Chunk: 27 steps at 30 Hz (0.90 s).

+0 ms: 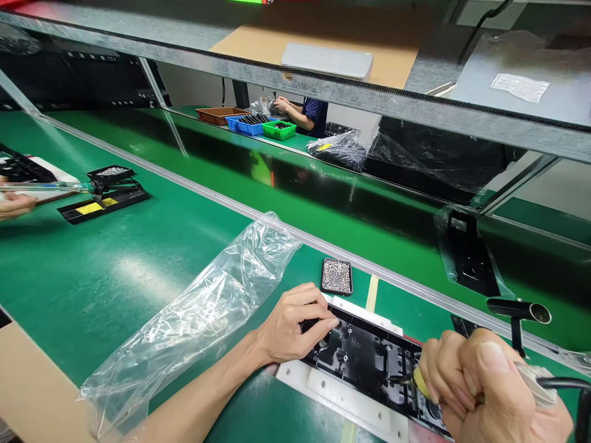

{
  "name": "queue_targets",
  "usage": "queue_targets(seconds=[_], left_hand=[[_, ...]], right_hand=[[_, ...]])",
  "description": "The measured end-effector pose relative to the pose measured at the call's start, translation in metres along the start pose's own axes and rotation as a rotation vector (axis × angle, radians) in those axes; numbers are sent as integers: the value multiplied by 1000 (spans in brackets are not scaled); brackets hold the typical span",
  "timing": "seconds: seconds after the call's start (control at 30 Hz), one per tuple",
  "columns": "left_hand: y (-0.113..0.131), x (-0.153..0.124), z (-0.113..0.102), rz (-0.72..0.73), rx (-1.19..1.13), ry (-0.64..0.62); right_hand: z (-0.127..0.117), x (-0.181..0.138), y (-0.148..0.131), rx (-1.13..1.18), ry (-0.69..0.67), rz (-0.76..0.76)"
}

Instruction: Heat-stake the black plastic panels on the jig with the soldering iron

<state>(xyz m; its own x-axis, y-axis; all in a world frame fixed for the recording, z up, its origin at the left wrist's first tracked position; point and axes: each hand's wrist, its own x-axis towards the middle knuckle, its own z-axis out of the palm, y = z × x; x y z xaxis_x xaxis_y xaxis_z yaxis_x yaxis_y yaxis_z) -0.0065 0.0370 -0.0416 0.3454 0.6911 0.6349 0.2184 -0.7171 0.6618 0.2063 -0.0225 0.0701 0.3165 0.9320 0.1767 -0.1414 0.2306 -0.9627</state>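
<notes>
In front of me a long black plastic panel (362, 351) lies in a white fixture (344, 394). My left hand (295, 323) is over the panel's left end, thumb and fingertips brought together in a pinch; whatever is between them is too small to make out. My right hand (498, 387) is wrapped round a corded electric screwdriver (421, 381) with a yellow collar. Its dark tip points left, over the right part of the panel. Most of the tool's body is hidden by my fingers. Just beyond the panel sits a small black tray of screws (337, 277).
A clear plastic bag (203, 307) is spread left of my arm. A tube-topped stand (519, 311) rises at right. Across the rail, a black part (468, 252) lies on plastic. A co-worker's hand (16, 203) is at far left; another person (300, 114) works behind bins. A metal shelf (295, 80) overhangs.
</notes>
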Motion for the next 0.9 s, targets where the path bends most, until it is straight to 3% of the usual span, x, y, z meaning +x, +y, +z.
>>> queue_targets(seconds=[0.3,0.9], left_hand=[[1,0,-1,9,-2,-4],[3,3,-2,19,3,-8]], right_hand=[[0,1,2,38,-82,-26],[-3,0,3,44,-94,-43]])
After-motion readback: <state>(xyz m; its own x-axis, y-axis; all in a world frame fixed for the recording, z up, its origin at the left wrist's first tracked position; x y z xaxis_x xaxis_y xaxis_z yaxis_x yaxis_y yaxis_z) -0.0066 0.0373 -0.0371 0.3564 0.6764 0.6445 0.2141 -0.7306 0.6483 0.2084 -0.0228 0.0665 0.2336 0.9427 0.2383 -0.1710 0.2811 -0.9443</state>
